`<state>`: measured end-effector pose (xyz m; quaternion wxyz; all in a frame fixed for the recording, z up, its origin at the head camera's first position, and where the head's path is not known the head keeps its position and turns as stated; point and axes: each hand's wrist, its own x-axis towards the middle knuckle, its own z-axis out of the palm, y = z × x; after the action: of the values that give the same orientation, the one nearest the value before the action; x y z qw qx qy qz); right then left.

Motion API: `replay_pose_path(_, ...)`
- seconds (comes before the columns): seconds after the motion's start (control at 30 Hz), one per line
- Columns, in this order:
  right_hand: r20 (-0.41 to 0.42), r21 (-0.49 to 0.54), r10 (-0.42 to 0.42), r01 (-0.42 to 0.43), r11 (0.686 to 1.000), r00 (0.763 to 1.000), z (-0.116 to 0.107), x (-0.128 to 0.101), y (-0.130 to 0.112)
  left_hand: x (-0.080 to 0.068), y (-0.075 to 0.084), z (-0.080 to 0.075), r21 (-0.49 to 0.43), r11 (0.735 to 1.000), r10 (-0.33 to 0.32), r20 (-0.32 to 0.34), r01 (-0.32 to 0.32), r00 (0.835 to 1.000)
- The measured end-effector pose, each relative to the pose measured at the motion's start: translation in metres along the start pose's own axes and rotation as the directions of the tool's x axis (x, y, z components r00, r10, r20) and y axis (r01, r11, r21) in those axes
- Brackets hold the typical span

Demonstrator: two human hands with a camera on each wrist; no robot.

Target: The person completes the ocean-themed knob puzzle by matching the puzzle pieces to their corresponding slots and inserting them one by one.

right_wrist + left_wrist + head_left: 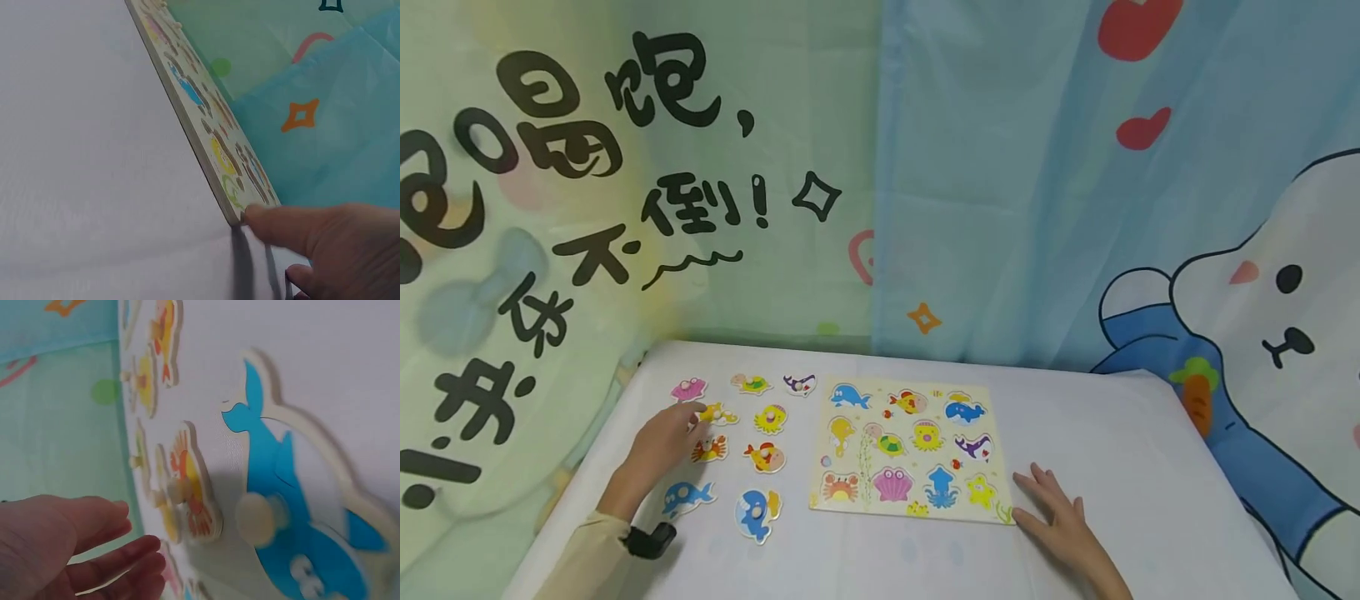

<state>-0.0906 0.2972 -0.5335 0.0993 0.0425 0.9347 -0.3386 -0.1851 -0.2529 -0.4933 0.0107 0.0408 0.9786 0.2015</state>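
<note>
Nine loose pieces (758,457) lie in three rows left of one board (910,450), which lies flat with its long axis running left to right. The left hand (664,440) reaches forward, its relaxed fingers touching the yellow piece (718,413) in the second row. The right hand (1060,521) lies flat with fingers spread, its thumb against the board's near right corner.

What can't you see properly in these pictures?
- Head view: the yellow piece under the left hand is partly covered by the fingers.
- Right wrist view: the puzzle board shows edge-on, so its pictures blur; the right hand is cut by the frame.
- Left wrist view: the blue whale piece is cut off at the bottom.
</note>
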Motion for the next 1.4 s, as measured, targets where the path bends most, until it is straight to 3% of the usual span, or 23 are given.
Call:
replay_pose_path(0.17,0.025,0.038,0.021,-0.022,0.999,0.999,0.005,-0.001,-0.002,0.02,0.003,0.006,-0.057,0.995,-0.073,0.109,0.08,0.991)
replay_pose_path(0.3,0.046,0.052,0.036,-0.039,0.998,0.998,0.007,0.0,-0.005,0.026,0.001,0.011,-0.076,0.992,-0.09,0.144,0.101,0.986)
replay_pose_path(0.53,0.087,0.042,0.072,-0.076,0.996,0.994,0.006,-0.001,-0.01,0.035,-0.004,0.02,-0.102,0.992,-0.06,0.106,0.071,0.993)
replay_pose_path(0.73,-0.016,0.009,0.031,-0.031,0.999,0.999,0.012,0.0,-0.011,0.038,-0.001,0.016,-0.076,0.997,0.014,0.008,-0.013,1.0)
replay_pose_path(0.93,-0.057,0.005,0.018,-0.018,1.0,0.998,0.014,-0.001,-0.009,0.032,0.021,0.013,-0.081,0.99,0.114,-0.061,-0.118,0.992)
replay_pose_path(1.27,-0.047,-0.009,0.019,-0.02,1.0,0.999,0.015,-0.002,-0.006,0.031,0.069,0.017,-0.096,0.982,0.154,-0.089,-0.163,0.984)
replay_pose_path(1.4,-0.042,-0.02,0.028,-0.029,0.999,0.999,0.014,-0.001,-0.007,0.03,0.08,0.016,-0.114,0.98,0.151,-0.086,-0.16,0.985)
